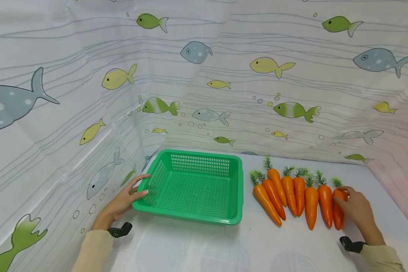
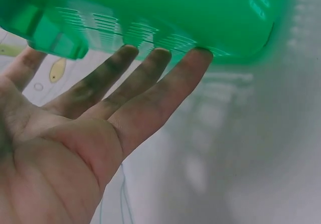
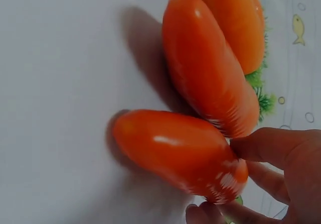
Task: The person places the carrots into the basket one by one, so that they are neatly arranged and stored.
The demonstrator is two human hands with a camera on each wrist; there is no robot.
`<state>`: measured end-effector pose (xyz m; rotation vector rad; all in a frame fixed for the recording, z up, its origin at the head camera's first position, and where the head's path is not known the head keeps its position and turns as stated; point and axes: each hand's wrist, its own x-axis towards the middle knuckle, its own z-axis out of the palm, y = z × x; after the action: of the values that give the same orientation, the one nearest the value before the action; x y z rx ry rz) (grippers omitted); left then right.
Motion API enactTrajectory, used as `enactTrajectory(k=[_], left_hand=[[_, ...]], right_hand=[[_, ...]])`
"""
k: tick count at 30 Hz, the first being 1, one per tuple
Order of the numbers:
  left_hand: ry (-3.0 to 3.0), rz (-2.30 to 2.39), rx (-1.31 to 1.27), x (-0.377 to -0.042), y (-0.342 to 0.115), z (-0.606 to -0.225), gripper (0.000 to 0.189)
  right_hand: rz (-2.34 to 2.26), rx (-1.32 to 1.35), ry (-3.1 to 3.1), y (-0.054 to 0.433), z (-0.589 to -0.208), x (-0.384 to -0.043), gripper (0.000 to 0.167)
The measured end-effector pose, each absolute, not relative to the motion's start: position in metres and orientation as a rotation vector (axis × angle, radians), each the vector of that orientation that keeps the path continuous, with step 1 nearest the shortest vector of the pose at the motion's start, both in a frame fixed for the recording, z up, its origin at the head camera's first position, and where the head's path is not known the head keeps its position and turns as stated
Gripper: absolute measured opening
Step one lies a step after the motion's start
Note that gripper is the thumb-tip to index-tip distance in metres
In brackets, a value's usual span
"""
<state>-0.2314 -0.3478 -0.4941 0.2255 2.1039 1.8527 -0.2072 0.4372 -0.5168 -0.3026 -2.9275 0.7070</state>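
Note:
A green plastic basket (image 1: 190,217) with slotted walls stands on the left of the table. My left hand (image 1: 124,200) holds its left rim; in the left wrist view several fingertips (image 2: 195,58) touch the outer wall from below. On the right lies a row of orange carrots with green tufts, side by side. My right hand (image 1: 357,207) grips the rightmost carrot (image 1: 339,211) near its thick top, thumb on one side and fingers on the other. That carrot (image 3: 170,151) lies against or close to its neighbour (image 3: 205,58), its tip pointing toward me.
Other carrots (image 1: 311,206) fan out between the basket and my right hand. The white table (image 1: 251,253) runs up to walls of fish-print cloth (image 1: 238,90) at the back and left. Bare tabletop shows in front of the basket and carrots.

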Motion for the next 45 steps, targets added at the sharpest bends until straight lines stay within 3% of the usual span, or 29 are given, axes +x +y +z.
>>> enactTrajectory(k=[10, 16, 27, 45], left_hand=[[2.048, 1.88, 0.395, -0.233, -0.355, -0.496, 0.072], [2.087, 1.881, 0.418, -0.233, -0.357, -0.501, 0.073], [2.156, 1.848, 0.45, -0.232, -0.356, -0.504, 0.071], [2.183, 1.827, 0.427, -0.231, -0.359, -0.5, 0.071]], right_hand=[[1.046, -0.411, -3.105, 0.449, -0.509, -0.219, 0.08], [1.13, -0.498, -3.12, 0.46, -0.505, -0.222, 0.088], [1.25, -0.614, -3.006, 0.473, -0.5, -0.216, 0.086], [1.345, -0.335, -2.784, 0.425, -0.45, -0.214, 0.081]])
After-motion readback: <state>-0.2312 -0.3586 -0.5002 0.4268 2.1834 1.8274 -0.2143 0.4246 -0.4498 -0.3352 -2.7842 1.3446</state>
